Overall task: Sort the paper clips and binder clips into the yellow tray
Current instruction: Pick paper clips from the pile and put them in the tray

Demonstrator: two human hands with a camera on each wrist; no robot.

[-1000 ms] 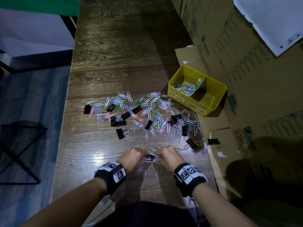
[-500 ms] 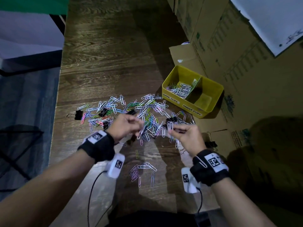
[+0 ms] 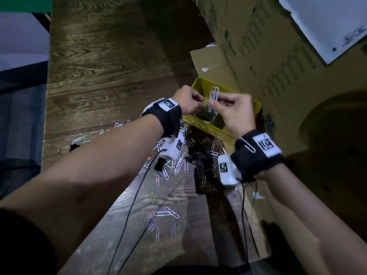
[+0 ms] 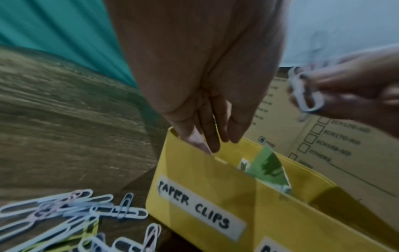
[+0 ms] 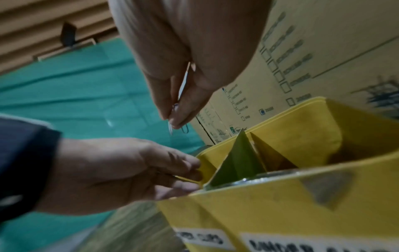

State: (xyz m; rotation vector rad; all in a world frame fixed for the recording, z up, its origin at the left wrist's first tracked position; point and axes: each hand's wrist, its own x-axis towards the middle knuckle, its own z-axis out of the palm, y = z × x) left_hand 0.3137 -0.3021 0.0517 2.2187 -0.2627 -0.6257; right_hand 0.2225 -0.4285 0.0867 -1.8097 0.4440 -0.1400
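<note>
The yellow tray [image 3: 218,131] stands at the table's right, its near wall labelled PAPER CLIPS [image 4: 205,196] on the left; a green card [image 5: 237,158] divides it. My right hand [image 3: 215,102] pinches a small bunch of white paper clips [image 3: 214,93] upright above the tray, also seen blurred in the left wrist view [image 4: 306,95]. My left hand [image 3: 196,100] hovers over the paper-clip compartment, fingertips [image 4: 207,145] pointing down inside the rim with no clip showing between them. Loose paper clips and black binder clips [image 3: 174,165] lie scattered on the table under my forearms.
Cardboard boxes [image 3: 278,56] wall off the right side behind the tray. A lone binder clip [image 3: 73,146] lies near the table's left edge [image 3: 46,116]. A small group of paper clips [image 3: 158,217] sits closer to me. Sensor cables [image 3: 129,215] hang from both wrists.
Both hands lifted from the near part of the table and travelled forward and right to above the tray. My right hand carried its paper clips along; my left hand no longer shows any.
</note>
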